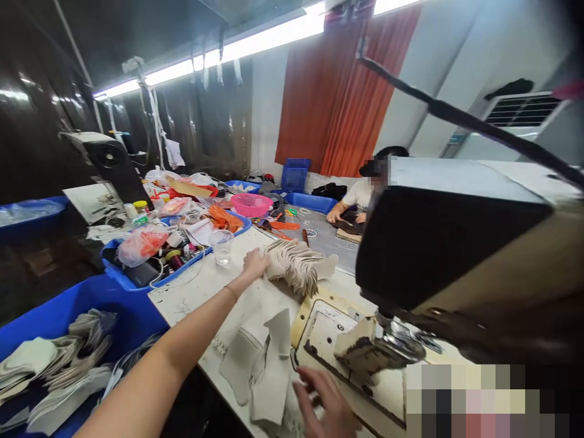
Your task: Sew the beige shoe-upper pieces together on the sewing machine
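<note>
My left hand (256, 263) reaches across the table to the left end of a fanned row of pale cut pieces (294, 264), fabric or leather. Its fingers are closed at that end, partly hidden. Low in the view, my right hand (326, 404) is open, thumb and fingers apart, with nothing visible between them. It hovers beside the bed of a sewing machine (326, 331). Between my hands lie loose pale pieces (271, 371), overlapping on the tabletop. The machine's dark head (447, 243) fills the right side.
A clear plastic cup (222, 248) stands left of the row. A blue tray (123, 267) of bags and thread spools lies beyond it. A blue bin (132, 304) at lower left holds stacked pieces. Across the table, a co-worker (358, 198) handles dark material.
</note>
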`<state>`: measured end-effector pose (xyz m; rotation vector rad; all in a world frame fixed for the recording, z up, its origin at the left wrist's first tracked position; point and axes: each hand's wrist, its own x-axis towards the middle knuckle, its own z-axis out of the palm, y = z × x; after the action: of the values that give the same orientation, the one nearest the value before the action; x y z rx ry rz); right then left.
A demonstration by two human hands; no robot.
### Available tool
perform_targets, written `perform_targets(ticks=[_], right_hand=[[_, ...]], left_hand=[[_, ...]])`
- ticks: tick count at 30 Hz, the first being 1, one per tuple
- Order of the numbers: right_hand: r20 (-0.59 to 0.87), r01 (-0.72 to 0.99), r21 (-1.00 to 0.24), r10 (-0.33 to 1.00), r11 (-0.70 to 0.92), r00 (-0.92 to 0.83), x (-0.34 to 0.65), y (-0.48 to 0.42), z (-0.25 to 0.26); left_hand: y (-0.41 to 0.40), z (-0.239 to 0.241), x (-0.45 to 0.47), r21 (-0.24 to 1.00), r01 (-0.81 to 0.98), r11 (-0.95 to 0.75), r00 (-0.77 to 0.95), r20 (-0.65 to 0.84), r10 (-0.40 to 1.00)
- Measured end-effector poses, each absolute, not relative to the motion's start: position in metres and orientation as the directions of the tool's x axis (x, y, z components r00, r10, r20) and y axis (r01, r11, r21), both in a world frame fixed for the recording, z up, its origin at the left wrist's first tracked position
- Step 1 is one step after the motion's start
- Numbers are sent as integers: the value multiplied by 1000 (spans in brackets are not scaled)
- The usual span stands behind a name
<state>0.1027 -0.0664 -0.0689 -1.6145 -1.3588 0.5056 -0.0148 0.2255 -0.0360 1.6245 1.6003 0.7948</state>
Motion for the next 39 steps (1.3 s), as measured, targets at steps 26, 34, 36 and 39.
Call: perform_targets(ticks=[26,34,36,39], right_hand=[[10,0,-1000,974,10,226,99,-55,-15],[-46,-101,-995,889,0,455,106,-64,-31],[-45,-99,-995,872,4,488,108,-68,-34],[-61,-108,-994,850,-5,524,111,-76,-35]], left_hand=[[24,-27,-31,780,-260,569,699,-255,669],[14,-21,-13,756,-351,553,651,-228,724],[10,-21,-9,751,-359,554,624,-249,741],[3,-23,-3,713,-406,572,589,-274,760]])
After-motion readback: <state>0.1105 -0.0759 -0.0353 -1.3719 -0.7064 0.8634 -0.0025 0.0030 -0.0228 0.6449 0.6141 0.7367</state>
